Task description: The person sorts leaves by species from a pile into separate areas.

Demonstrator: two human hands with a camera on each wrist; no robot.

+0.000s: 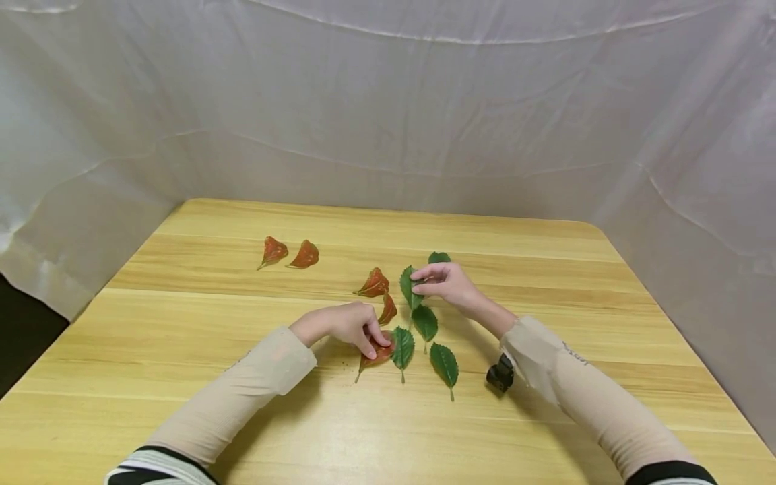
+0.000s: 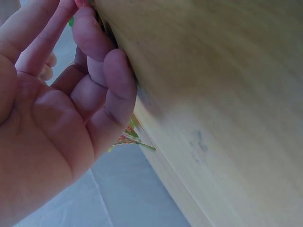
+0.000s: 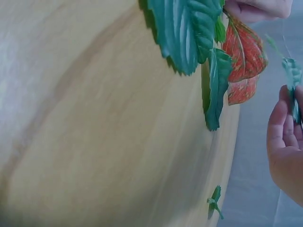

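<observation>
My left hand (image 1: 348, 325) reaches down to the table and pinches a red leaf (image 1: 371, 361) between thumb and forefinger; its stem points toward me. In the left wrist view, a sliver of red shows at the fingertips. Just right of that leaf lies a green leaf (image 1: 403, 348) with a toothed edge. Farther back, my right hand (image 1: 451, 286) holds another green leaf (image 1: 407, 284) by its right side. The right wrist view shows this held leaf (image 3: 291, 71) raised off the wood, stem outward. Two red leaves (image 1: 374, 283) lie between the hands, close together.
Two more green leaves (image 1: 426, 322) (image 1: 444, 364) lie nearer me, below the right hand, and one green leaf (image 1: 439, 257) lies behind it. A pair of red leaves (image 1: 275, 250) rests at the back left. A small black device (image 1: 500, 374) hangs by the right cuff. Pale curtains (image 1: 388, 101) surround the wooden table (image 1: 212, 323).
</observation>
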